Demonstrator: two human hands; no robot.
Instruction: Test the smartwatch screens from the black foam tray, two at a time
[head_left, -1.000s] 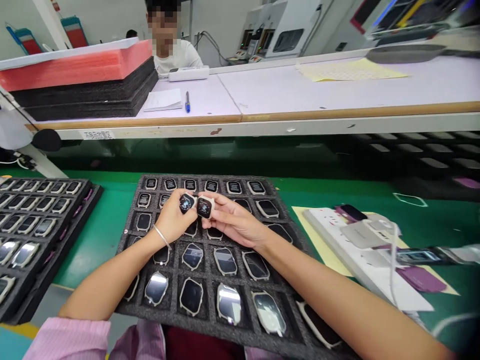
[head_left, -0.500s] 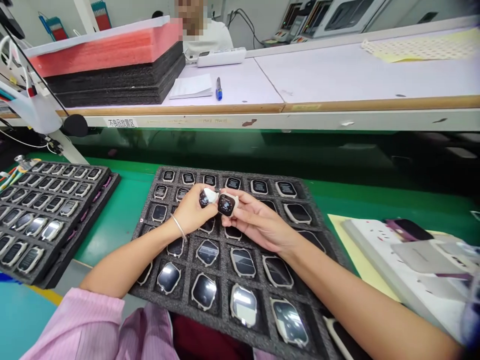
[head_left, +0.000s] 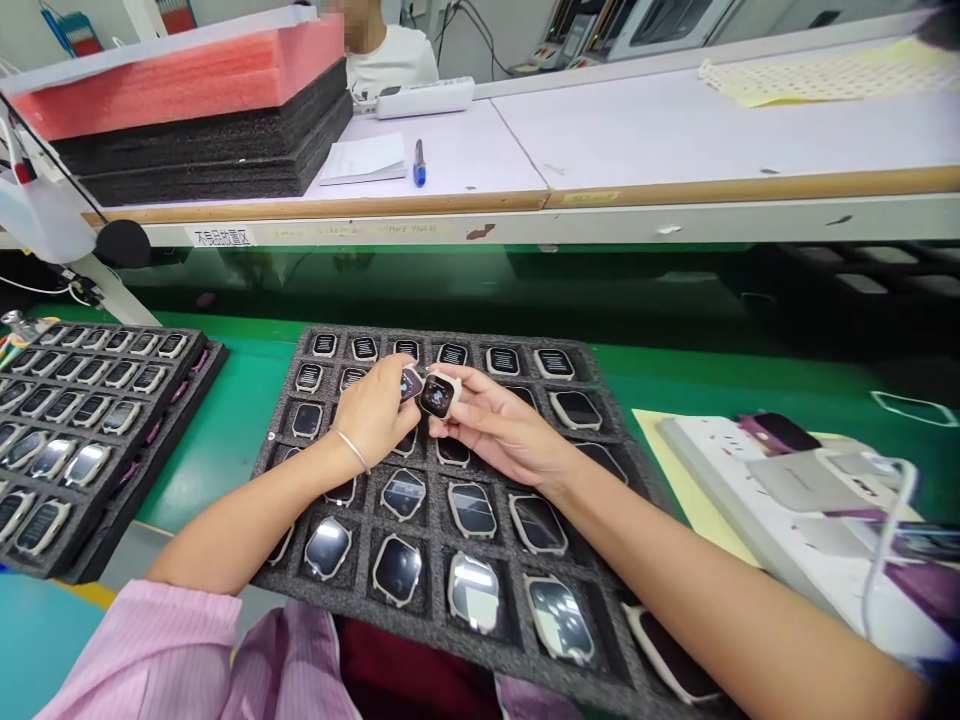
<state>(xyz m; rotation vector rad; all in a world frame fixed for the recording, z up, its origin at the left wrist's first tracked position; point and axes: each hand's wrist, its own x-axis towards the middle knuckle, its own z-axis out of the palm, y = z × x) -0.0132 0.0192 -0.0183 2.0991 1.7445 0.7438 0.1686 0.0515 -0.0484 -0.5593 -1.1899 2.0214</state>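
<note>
My left hand is closed on a small smartwatch body with a lit screen. My right hand pinches a second white-cased smartwatch body, also lit. Both are held side by side just above the black foam tray. The tray's pockets hold several watch bodies; the back rows show striped screens and the front rows are dark or reflective. A thin bracelet sits on my left wrist.
A second foam tray full of watch bodies lies at the left on the green belt. A white power strip with cables and purple items lies at right. Behind, a white bench holds stacked foam sheets, a pen, and a seated person.
My hands with the two watch bodies have stayed together over the tray, dropping slightly lower. The head camera shifted, so the scene slid about; the left watch is tucked more into my fingers.
</note>
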